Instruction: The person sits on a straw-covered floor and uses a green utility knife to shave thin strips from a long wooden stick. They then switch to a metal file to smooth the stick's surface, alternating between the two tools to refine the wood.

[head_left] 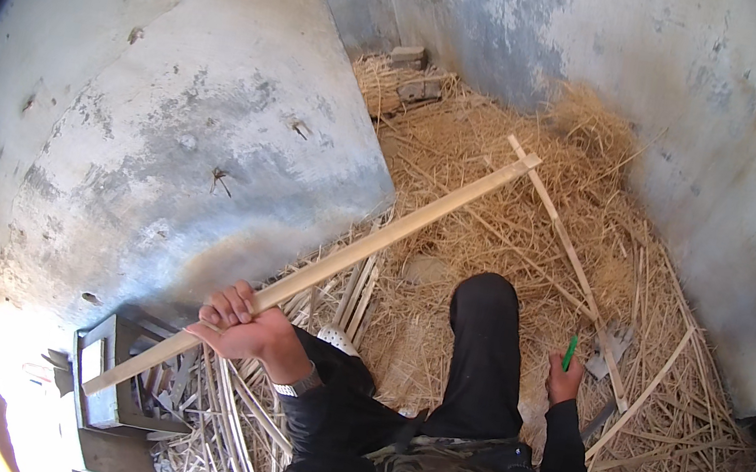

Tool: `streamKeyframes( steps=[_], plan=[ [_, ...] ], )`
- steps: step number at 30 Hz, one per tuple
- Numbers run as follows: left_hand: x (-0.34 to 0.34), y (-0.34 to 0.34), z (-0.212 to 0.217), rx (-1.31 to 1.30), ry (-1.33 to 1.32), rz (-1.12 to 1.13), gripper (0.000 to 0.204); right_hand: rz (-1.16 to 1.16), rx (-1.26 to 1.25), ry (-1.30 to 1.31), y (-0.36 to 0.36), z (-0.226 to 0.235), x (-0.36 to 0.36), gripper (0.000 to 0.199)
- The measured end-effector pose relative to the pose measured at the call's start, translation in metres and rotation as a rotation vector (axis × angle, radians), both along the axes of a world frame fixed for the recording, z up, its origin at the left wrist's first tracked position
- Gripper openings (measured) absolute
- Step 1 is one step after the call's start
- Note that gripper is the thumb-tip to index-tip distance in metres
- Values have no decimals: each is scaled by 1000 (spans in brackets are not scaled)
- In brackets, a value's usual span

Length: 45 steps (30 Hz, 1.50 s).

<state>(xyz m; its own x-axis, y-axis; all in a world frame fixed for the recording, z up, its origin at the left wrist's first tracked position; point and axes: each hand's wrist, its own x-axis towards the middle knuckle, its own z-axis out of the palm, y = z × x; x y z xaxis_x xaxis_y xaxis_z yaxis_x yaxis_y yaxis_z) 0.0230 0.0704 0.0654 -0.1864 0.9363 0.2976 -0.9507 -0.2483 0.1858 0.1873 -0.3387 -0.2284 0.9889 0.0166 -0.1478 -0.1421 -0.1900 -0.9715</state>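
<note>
My left hand (pixel 252 327) is wrapped around a long, pale bamboo strip (pixel 388 235), nearer its lower-left end. The strip slants up to the right across the view, its far end over the straw. Down at my right side, my right hand (pixel 563 379) is closed on a slim green object (pixel 570 351) that sticks up from the fist. Whether this is a handle or a pen I cannot tell. A second thin bamboo strip (pixel 565 242) passes by the first strip's far end and runs down close to my right hand.
Loose straw and shavings (pixel 469 152) cover the floor ahead, with many split strips (pixel 677 427) at the right. Worn plaster walls (pixel 191 110) stand at left and right. A metal frame (pixel 107 381) sits lower left by a bright opening. Bricks (pixel 417 91) lie in the far corner.
</note>
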Motion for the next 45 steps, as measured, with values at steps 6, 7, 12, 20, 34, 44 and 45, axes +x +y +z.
streamKeyframes(
  steps=[6, 7, 12, 20, 34, 44, 45],
  plan=[
    [-15, -22, 10, -18, -118, -70, 50, 291, 337, -219, 115, 232, -17, 27],
    [-16, -27, 15, -29, -124, -64, 49, 357, 440, -183, 134, 245, -18, 32],
    [-17, -46, 30, -50, -200, -83, 47, 437, 620, -112, 200, 303, -21, 30],
    [-11, -95, 0, -95, 178, -319, 52, 446, 783, -43, 200, 321, 4, 21],
    [-44, -76, 77, 1167, 1608, -16, 47, 578, 752, -82, 202, 336, 60, 18],
    [48, -16, 11, 776, 1540, -1544, 35, 745, 484, -17, 224, 321, 93, 23],
    [59, -16, 4, 741, 1485, -1555, 34, 734, 439, -9, 224, 321, 101, 24]
  ],
)
